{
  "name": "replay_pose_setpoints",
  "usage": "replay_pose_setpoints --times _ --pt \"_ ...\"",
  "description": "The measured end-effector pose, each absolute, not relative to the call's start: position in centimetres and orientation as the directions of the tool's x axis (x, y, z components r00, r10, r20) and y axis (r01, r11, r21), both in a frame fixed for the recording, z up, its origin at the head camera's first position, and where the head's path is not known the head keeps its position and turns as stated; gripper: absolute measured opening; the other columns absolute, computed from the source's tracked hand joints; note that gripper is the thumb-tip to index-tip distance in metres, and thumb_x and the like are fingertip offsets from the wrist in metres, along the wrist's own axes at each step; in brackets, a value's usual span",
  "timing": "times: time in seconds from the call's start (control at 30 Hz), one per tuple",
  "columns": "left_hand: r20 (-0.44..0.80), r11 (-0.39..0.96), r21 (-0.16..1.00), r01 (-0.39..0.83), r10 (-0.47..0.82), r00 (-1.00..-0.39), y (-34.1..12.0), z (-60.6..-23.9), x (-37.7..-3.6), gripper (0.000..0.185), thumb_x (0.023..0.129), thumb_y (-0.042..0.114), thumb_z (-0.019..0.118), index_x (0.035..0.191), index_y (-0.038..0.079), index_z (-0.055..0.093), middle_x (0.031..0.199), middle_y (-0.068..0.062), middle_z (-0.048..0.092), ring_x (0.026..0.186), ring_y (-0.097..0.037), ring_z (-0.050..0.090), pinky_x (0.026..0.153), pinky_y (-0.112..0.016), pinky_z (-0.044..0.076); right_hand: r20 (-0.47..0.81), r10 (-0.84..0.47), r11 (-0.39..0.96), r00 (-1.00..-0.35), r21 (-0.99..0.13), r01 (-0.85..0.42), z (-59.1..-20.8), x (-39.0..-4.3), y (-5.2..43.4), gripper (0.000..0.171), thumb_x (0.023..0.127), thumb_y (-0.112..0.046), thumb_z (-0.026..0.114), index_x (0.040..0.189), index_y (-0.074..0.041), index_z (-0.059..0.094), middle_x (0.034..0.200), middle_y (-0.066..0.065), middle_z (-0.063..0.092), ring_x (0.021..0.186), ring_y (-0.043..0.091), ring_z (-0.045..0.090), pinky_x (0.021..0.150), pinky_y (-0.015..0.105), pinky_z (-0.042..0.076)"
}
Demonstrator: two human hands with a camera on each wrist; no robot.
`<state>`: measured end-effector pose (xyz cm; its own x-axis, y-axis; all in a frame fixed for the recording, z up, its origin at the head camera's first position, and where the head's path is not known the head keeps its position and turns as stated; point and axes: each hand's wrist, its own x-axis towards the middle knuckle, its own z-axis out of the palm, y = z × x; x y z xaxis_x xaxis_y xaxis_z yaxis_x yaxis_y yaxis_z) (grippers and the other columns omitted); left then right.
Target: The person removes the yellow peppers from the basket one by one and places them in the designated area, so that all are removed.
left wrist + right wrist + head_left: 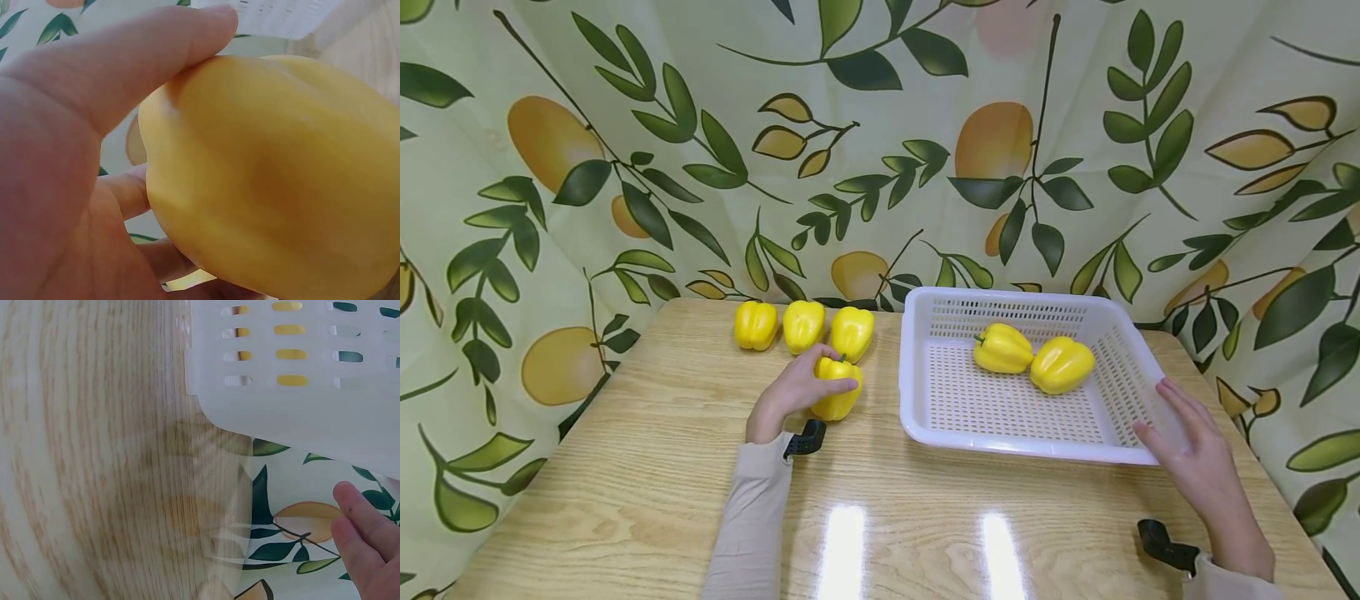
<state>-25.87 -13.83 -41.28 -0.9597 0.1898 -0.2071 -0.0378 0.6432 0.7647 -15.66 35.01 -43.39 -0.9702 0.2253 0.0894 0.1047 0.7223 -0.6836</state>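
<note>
My left hand [797, 387] grips a yellow bell pepper [838, 402] with a green stem, the thumb on its near side and the fingers around the far side. In the left wrist view this bell pepper [269, 175] fills much of the frame. Just behind it stand three more yellow bell peppers [803, 327] in a row. My right hand [1198, 454] is at the right rim of a white plastic basket [917, 417], fingers fairly straight. Inside the basket lie two yellow bell peppers [1003, 348], side by side. The right wrist view shows only some fingers [369, 540].
A wooden table [647, 467] carries everything. Behind it and at both sides hangs a leaf-and-fruit patterned cloth [880, 108]. Each wrist wears a black camera mount [807, 437]. Two bright reflections lie on the table's near part.
</note>
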Motion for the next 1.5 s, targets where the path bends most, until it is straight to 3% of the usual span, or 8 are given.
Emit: replay_pose_setpoints --times 0.43,0.63,0.87,1.13,1.5 --pt "-0.235 0.68 0.733 -0.019 0.227 -0.945 -14.21 -41.82 -25.88 0.076 0.088 0.039 0.07 0.146 0.004 0.036 0.155 -0.022 0.035 0.134 -0.036 0.041 0.113 -0.056 0.034 0.088 0.229 0.722 -0.969 -0.684 0.108 -43.38 -15.6 34.92 0.074 0.099 -0.033 0.055 0.159 -0.012 0.018 0.167 0.017 0.006 0.144 0.059 0.011 0.097 0.081 0.023" --pt "-0.249 0.668 0.743 -0.043 0.216 -0.944 -14.09 -41.77 -25.83 0.081 0.084 0.039 0.075 0.146 0.005 0.036 0.15 -0.021 0.038 0.128 -0.035 0.044 0.11 -0.054 0.037 0.094 0.233 0.718 -0.968 -0.688 0.106 -43.4 -15.59 34.91 0.073 0.098 -0.032 0.056 0.159 -0.011 0.019 0.167 0.017 0.006 0.144 0.059 0.012 0.097 0.081 0.024" --pt "-0.237 0.711 0.702 -0.041 0.179 -0.955 -13.46 -41.81 -25.82 0.084 0.078 0.041 0.08 0.142 0.005 0.039 0.144 -0.024 0.031 0.119 -0.036 0.046 0.102 -0.052 0.042 0.099 0.233 0.718 -0.967 -0.689 0.102 -43.39 -15.61 34.91 0.073 0.098 -0.032 0.056 0.159 -0.012 0.02 0.167 0.017 0.007 0.144 0.059 0.013 0.097 0.081 0.024" --pt "-0.251 0.747 0.664 -0.019 0.199 -0.947 -13.64 -41.9 -25.66 0.082 0.088 0.048 0.066 0.15 0.007 0.032 0.145 -0.027 0.031 0.127 -0.04 0.041 0.106 -0.059 0.037 0.116 0.225 0.724 -0.967 -0.684 0.086 -43.44 -15.64 34.84 0.073 0.098 -0.031 0.056 0.158 -0.01 0.021 0.167 0.018 0.008 0.144 0.059 0.013 0.096 0.082 0.024" --pt "-0.254 0.708 0.706 -0.012 0.238 -0.937 -14.1 -42.23 -25.96 0.082 0.089 0.042 0.068 0.151 0.004 0.03 0.142 -0.024 0.041 0.123 -0.036 0.046 0.105 -0.054 0.039 0.12 0.217 0.717 -0.969 -0.693 0.075 -43.48 -15.55 34.87 0.073 0.098 -0.03 0.057 0.158 -0.009 0.021 0.167 0.017 0.008 0.145 0.058 0.012 0.098 0.081 0.022"
